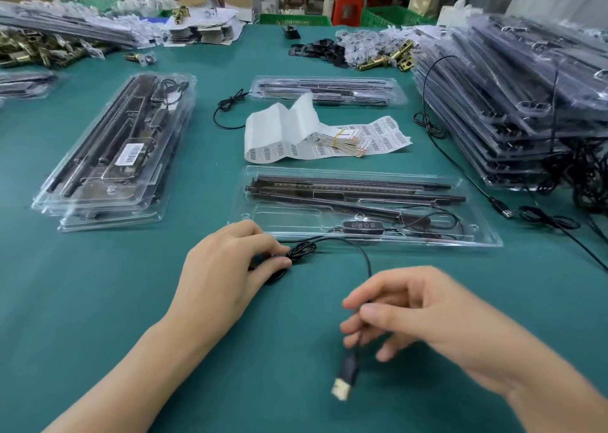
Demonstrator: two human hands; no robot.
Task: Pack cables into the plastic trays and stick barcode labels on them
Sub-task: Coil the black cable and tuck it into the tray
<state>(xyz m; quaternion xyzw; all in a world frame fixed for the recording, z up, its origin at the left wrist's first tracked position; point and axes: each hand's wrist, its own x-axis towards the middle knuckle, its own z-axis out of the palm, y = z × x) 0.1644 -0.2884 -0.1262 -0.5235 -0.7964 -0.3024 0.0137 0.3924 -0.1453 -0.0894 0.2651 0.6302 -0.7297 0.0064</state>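
My left hand [227,268] rests on the green table cloth [98,284], just near the front left corner of the closest plastic tray [487,235]. Its fingers are curled over a small coil of the black cable [297,249], and the thumb and fingertips pinch that coil against the cloth. From there the cable arcs to the right and bends down to my right hand [411,311], which is raised nearer to me. There the thumb and forefinger pinch it narrowly, and the other fingers are loosely bent. The USB plug [345,380] hangs just below that hand, blurred.

The other end of the cable runs into the closest tray, where the inline controller [363,226] sits in the near channel. Long dark strips [355,189] lie in the tray's far half. So most of the cable is still outside the tray, on the cloth between my hands.

Just beyond this tray lies a folded sheet of barcode labels [296,136], and beyond that a second filled tray [325,90] with its own cable trailing off its left end. To the left is a short stack of packed trays [112,156], the top one bearing a label. To the right stands a taller stack of trays [513,103], with loose cables spilling from its near side. Brass fittings [391,57] lie at the far side of the table
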